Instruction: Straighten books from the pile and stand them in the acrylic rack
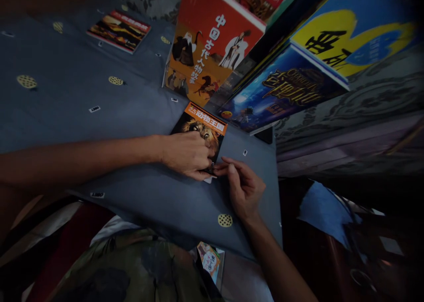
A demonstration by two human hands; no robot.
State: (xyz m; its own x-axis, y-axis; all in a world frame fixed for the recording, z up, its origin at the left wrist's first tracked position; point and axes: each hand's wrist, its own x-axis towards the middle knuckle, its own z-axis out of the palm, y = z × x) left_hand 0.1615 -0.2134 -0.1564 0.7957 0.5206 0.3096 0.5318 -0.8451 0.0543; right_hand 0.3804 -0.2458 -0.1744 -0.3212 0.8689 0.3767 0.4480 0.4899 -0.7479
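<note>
A small book [207, 124] with an orange title band and a lion on its dark cover lies on the cloth-covered table [139, 112]. My left hand [188, 154] rests across the lower part of this book, fingers curled down at its near right corner. Its fingertips are partly hidden. Below them a bit of white edge shows. From the right, my right hand [245, 187] reaches in with its palm half turned up. Its thumb stands apart from the fingers, and the fingertips meet the book's corner beside my left fingers. Nothing is visible in the right palm.
Behind the book stand upright books: a red-orange one [212, 41], a blue one [281, 87] and a yellow-and-blue one [354, 32]. Another book [119, 30] lies flat at the far left. A dark flat object [264, 135] sits near the table's right edge.
</note>
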